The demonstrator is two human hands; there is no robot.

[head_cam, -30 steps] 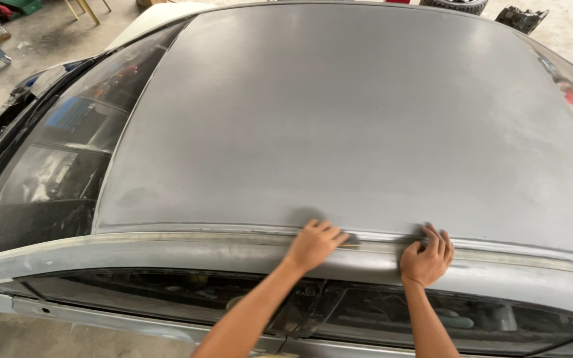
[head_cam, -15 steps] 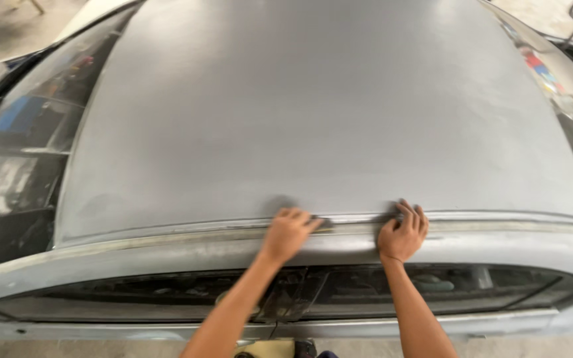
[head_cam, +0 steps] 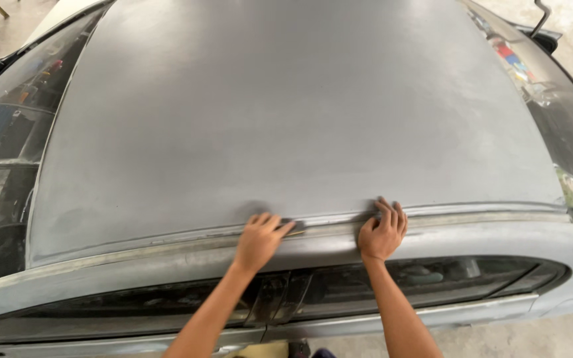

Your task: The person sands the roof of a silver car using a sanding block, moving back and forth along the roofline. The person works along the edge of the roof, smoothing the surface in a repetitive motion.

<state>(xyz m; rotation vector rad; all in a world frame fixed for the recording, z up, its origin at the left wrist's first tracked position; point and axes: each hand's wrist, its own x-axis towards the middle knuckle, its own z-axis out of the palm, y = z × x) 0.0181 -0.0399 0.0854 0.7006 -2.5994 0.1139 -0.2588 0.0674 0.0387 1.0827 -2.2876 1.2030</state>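
A small dark pad point(head_cam: 294, 225) (barely visible) is pinched by the left hand point(head_cam: 260, 240) on the roof channel point(head_cam: 472, 215); the right hand point(head_cam: 382, 232) is pressed there, fingers curled, grasping nothing visible.

Soft daylight, sharp focus, wide-angle edge bending

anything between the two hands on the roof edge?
Head view: only the bare roof seam runs between the left hand and right hand. A small dark pad shows at the left fingertips; nothing else lies on that stretch.
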